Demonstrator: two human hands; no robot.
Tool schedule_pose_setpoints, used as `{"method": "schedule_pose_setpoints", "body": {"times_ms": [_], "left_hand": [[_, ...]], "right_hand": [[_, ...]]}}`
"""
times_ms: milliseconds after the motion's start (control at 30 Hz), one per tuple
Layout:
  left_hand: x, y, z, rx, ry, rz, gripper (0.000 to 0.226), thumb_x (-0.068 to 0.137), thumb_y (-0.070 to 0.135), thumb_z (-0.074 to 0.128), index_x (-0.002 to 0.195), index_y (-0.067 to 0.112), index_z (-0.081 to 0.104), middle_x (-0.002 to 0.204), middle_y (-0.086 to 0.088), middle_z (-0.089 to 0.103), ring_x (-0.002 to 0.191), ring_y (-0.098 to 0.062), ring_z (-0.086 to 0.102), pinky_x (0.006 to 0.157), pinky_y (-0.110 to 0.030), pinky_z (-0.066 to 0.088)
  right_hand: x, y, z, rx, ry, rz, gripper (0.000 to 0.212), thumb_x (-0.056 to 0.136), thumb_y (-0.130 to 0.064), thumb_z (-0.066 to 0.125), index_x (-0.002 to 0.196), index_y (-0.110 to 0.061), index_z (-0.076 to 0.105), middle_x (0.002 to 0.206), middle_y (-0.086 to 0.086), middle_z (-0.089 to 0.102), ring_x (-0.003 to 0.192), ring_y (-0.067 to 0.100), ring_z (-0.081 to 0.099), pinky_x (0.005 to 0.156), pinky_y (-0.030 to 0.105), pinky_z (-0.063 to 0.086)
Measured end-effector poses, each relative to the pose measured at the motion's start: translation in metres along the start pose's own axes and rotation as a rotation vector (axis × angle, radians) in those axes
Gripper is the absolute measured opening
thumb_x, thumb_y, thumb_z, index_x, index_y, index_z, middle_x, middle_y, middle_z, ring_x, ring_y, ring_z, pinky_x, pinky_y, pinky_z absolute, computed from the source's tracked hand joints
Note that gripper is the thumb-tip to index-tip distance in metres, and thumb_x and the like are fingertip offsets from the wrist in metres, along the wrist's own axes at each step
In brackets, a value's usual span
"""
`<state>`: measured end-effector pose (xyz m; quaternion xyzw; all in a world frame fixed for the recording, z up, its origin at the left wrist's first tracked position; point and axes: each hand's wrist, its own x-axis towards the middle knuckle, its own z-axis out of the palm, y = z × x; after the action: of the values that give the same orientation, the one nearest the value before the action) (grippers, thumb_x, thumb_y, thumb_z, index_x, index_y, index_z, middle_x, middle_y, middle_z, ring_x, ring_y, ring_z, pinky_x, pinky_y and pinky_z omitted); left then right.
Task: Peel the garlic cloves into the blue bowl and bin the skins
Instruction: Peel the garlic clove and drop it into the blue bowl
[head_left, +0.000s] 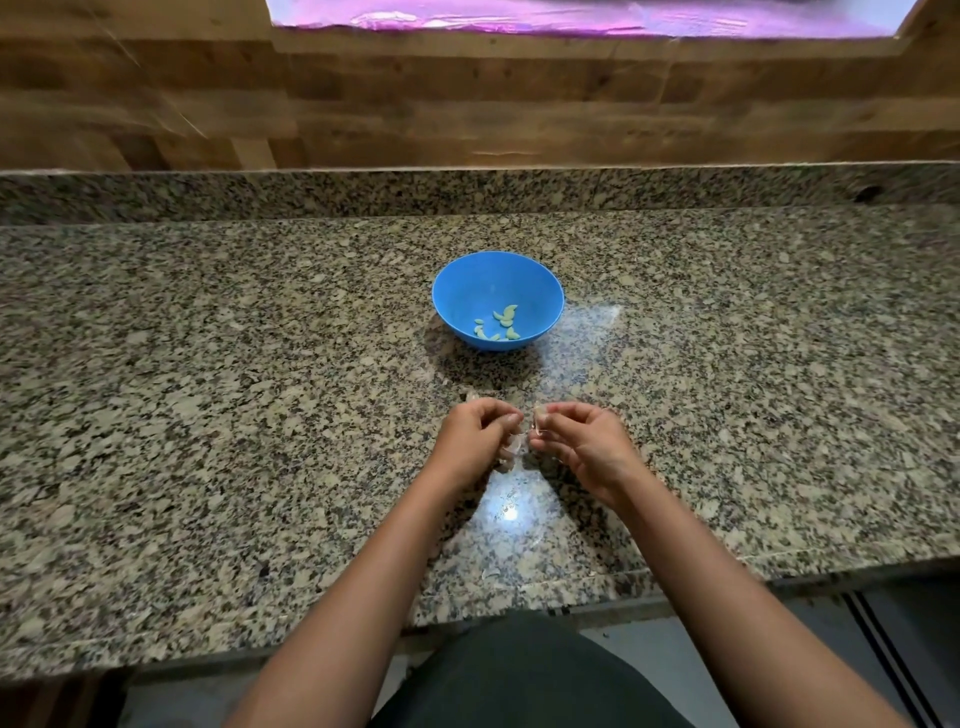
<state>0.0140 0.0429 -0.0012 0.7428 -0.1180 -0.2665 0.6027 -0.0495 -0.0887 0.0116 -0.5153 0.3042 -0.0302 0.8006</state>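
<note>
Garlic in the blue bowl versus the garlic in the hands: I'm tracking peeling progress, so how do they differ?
The bowl cloves look bare and smooth; the held garlic shows whitish papery skin. The bowl cloves lie loose in the blue bowl; the held garlic is pinched between the left hand and right hand, on the near side of the bowl. Both are small and pale.

Left hand (475, 434) and right hand (584, 441) close together, fingers (566, 413) curled inward.

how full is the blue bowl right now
Nearly empty: the blue bowl stands upright on the counter with only a few peeled cloves at its bottom, the rest of the inside bare.
</note>
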Motion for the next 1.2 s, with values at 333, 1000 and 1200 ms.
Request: {"method": "schedule_pose_setpoints", "body": {"times_ms": [333, 1000, 1200], "left_hand": [[0.001, 0.004, 0.005, -0.098, -0.014, 0.002, 0.006, 0.090, 0.011, 0.060, 0.087, 0.008, 0.064, 0.075, -0.002, 0.065, 0.054, -0.010, 0.057, 0.051, -0.020, 0.051], [0.003, -0.005, 0.000, 0.068, 0.117, -0.108, 0.017, 0.096, 0.006, 0.047, 0.088, 0.015, 0.058, 0.088, -0.004, 0.059, 0.060, -0.011, 0.057, 0.075, -0.038, 0.056], [-0.002, 0.001, 0.013, 0.161, 0.025, 0.023, 0.017, 0.092, 0.029, 0.058, 0.102, 0.017, 0.064, 0.090, 0.002, 0.065, 0.079, -0.015, 0.062, 0.076, -0.033, 0.054]], "right_hand": [[-0.009, -0.001, 0.001, -0.211, -0.064, -0.097, 0.017, 0.082, 0.002, 0.065, 0.097, 0.010, 0.061, 0.080, 0.016, 0.067, 0.062, 0.022, 0.063, 0.061, 0.023, 0.056], [-0.001, -0.002, -0.016, 0.174, 0.040, -0.066, 0.014, 0.087, 0.008, 0.053, 0.098, 0.001, 0.059, 0.081, 0.012, 0.061, 0.064, 0.018, 0.065, 0.062, 0.024, 0.057], [-0.002, 0.004, -0.010, -0.008, 0.024, -0.094, 0.008, 0.086, 0.005, 0.059, 0.093, 0.005, 0.058, 0.080, 0.018, 0.066, 0.060, 0.020, 0.067, 0.060, 0.025, 0.058]]}}
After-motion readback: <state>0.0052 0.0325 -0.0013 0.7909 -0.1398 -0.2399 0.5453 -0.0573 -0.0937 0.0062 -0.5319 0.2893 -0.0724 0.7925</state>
